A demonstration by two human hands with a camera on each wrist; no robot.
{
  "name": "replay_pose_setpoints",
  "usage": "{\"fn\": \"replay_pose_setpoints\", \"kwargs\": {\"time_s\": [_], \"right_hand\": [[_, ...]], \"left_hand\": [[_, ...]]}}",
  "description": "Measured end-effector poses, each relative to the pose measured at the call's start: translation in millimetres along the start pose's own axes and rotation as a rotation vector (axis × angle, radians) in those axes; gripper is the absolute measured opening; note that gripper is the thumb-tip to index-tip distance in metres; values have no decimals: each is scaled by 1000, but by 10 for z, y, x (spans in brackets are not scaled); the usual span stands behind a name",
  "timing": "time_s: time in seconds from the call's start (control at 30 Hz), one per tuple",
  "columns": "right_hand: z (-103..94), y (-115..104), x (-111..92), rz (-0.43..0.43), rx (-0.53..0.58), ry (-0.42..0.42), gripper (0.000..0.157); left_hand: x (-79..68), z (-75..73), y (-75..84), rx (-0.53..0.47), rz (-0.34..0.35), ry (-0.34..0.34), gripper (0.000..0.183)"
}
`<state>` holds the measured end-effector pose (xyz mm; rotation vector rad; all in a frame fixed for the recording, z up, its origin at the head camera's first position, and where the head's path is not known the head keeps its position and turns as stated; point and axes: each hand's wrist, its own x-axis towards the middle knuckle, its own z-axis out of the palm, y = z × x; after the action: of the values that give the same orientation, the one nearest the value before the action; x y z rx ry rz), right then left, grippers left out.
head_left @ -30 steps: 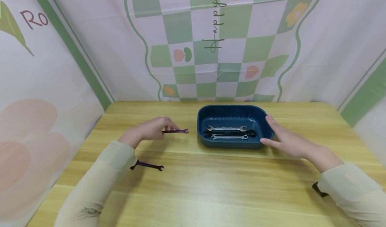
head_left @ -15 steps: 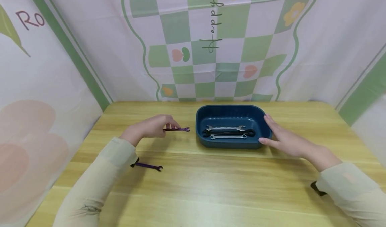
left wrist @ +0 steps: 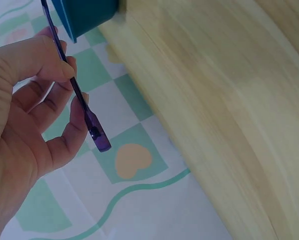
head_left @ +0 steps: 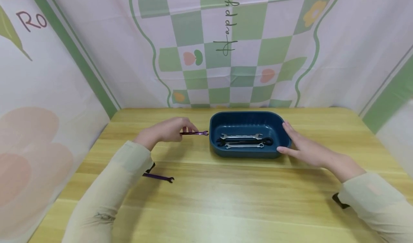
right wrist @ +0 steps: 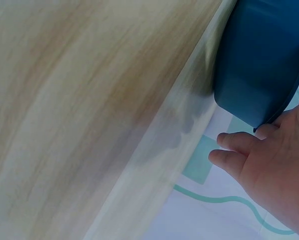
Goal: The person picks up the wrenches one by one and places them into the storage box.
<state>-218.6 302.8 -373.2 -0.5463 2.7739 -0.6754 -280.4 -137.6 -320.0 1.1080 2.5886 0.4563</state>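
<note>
My left hand (head_left: 172, 130) pinches a purple wrench (left wrist: 75, 85) between thumb and fingers, held above the table. The wrench's open-jaw tip reaches the left rim of a dark blue bin (head_left: 246, 153) in the head view. Inside the bin lie two silver wrenches, one at the back (head_left: 241, 136) and a smaller one in front (head_left: 244, 146), with a black wrench (head_left: 245, 141) between them. With straight, spread fingers, my right hand (head_left: 308, 149) rests against the bin's right end. The right wrist view shows the fingers at the bin's rim.
A second purple wrench (head_left: 159, 177) lies on the wooden table (head_left: 226, 200), its near end hidden under my left sleeve. Behind the table hangs a patterned cloth (head_left: 219, 78) with green and white checks, and more cloth stands at both sides.
The left hand has risen and moved right with the purple wrench, bringing its tip to the bin's rim. My right hand keeps its place on the bin.
</note>
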Motion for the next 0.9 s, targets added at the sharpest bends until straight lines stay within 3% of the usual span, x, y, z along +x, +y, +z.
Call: {"fn": "replay_pose_setpoints", "kwargs": {"time_s": [0.9], "right_hand": [[10, 10, 10, -9, 0, -4, 90]], "left_hand": [[388, -16, 209, 23, 52, -21, 62]]}}
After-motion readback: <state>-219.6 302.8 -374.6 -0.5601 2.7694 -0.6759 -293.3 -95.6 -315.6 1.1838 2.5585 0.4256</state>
